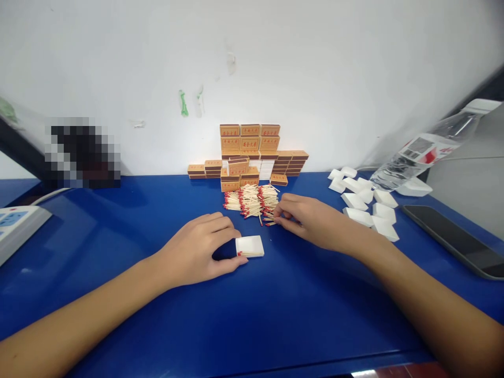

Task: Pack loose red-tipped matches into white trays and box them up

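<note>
A small white matchbox tray (pixel 250 245) lies on the blue table, with a few red-tipped matches along its near edge. Thumb and fingers of my left hand (pixel 202 247) hold it by its left end. Behind the tray is a pile of loose matches (pixel 250 200) with red heads. At the pile's right edge, my right hand (pixel 303 218) has its thumb and fingertips pinched together on matches; how many is hidden. Orange matchboxes (pixel 250 143) are stacked behind the pile against the wall.
Several empty white trays (pixel 356 216) lie at the right, beside a tilted plastic bottle (pixel 427 144) and a black phone (pixel 452 236). A white power strip (pixel 19 226) is at the far left, near a blurred dark object (pixel 82 152).
</note>
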A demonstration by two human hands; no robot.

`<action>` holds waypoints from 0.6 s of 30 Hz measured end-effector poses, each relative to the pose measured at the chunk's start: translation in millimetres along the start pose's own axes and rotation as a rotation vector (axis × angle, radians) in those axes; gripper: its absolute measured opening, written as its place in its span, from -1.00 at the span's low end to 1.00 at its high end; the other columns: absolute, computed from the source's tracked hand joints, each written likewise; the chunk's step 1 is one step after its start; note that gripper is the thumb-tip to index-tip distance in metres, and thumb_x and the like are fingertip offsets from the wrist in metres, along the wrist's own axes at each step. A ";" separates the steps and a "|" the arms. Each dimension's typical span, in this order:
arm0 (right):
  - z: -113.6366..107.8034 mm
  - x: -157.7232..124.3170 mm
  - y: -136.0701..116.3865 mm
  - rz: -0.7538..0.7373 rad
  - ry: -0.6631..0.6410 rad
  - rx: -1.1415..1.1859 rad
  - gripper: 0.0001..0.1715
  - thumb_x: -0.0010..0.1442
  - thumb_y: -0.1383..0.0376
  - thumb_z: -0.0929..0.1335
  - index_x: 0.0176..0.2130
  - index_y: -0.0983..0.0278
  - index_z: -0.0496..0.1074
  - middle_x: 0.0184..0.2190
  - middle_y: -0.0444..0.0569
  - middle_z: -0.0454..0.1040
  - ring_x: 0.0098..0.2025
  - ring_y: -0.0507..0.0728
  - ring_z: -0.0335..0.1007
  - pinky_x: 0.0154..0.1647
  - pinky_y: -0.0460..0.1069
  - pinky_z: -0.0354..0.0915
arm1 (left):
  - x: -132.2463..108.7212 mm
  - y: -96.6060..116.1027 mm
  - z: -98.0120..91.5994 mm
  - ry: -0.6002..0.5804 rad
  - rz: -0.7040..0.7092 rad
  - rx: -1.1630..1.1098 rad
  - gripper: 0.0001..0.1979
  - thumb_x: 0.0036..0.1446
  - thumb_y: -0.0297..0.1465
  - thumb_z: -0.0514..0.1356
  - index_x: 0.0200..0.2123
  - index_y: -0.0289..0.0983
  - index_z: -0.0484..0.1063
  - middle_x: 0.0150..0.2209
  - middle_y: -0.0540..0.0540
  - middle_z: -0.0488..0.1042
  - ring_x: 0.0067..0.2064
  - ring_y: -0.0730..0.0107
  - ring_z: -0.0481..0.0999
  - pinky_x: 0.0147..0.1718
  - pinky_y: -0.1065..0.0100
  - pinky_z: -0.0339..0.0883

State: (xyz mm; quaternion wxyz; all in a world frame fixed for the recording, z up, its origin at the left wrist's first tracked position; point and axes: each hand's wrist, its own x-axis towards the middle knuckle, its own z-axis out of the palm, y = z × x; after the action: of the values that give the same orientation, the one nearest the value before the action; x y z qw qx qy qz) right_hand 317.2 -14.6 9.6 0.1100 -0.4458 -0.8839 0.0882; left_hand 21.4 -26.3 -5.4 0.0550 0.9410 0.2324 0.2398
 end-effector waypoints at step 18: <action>6.4 -4.6 -44.1 -0.077 0.021 0.217 -0.87 0.44 0.33 0.32 -0.18 0.25 0.47 -0.20 -0.03 0.49 -0.29 0.06 0.38 -0.28 -0.03 0.25 | 0.8 1.3 0.4 0.006 -0.037 -0.011 -0.74 0.31 -0.22 0.31 -0.09 -0.29 0.60 -0.21 -0.14 0.60 -0.20 0.21 0.56 -0.15 0.17 0.48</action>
State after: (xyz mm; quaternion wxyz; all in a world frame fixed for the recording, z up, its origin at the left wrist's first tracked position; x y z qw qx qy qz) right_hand 284.2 -44.5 14.2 0.1703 -0.3980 -0.8844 0.1742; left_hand 22.8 -27.1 -5.1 0.0640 0.9355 0.2487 0.2426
